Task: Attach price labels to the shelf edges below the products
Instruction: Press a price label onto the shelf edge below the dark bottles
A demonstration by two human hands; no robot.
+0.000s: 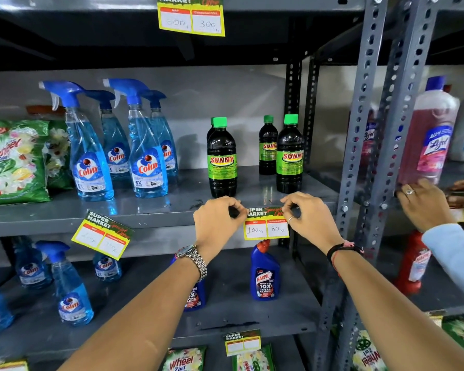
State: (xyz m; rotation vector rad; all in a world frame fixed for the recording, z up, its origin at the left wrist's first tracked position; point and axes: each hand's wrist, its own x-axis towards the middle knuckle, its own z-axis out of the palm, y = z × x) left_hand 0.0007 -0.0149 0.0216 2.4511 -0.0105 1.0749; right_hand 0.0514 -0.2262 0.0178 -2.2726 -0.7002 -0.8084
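The fingertips of the left hand [217,216] were pinched on the upper left corner of the price label [266,223], and those of the right hand [309,216] on its upper right corner, both narrowed to a tight pinch with thumbs pressing the top strip against the shelf edge [150,226]. The label hung level on that edge, directly below the Sunny bottles [221,159], its white boxes reading 100 and 80. To the label's left, along the same edge, a second label [102,236] sat tilted under the Colin spray bottles [148,145]; it looked loosely fixed. Below the label a Harpic bottle [265,274] stood on the next shelf. To the label's right, past the upright post [359,145], another person's hand [423,202] worked at the neighbouring shelf.

The step in hand appeared to be fixing this label in place. The next move probably called for firm pressure along the top strip, then letting go of both corners without dragging the label askew.
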